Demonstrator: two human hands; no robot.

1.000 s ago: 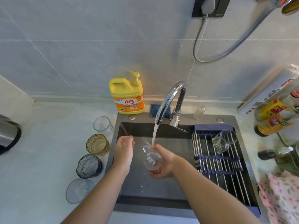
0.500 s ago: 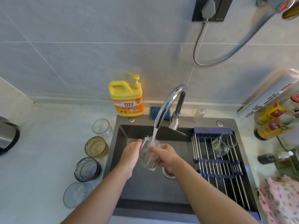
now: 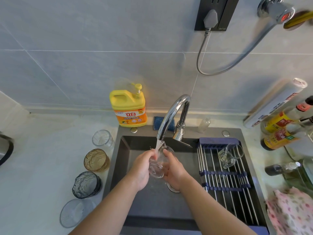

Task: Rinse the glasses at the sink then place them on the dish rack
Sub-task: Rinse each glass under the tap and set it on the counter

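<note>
A clear glass is held over the dark sink, mouth up under the running faucet, and water pours into it. My left hand grips its left side and my right hand cups its right side. On the roll-up dish rack across the sink's right half lies one clear handled glass. Left of the sink stand several glasses in a row: a clear one, an amber one, a dark grey one and a clear ribbed one.
A yellow dish soap bottle and a blue sponge sit behind the sink. Sauce bottles and a dark bottle crowd the right counter, beside a pink floral cloth. A plug and cable hang on the tiled wall.
The glass has turned from lying sideways in my right hand to mouth up under the stream. My left hand has closed onto it, so both hands hold it.
</note>
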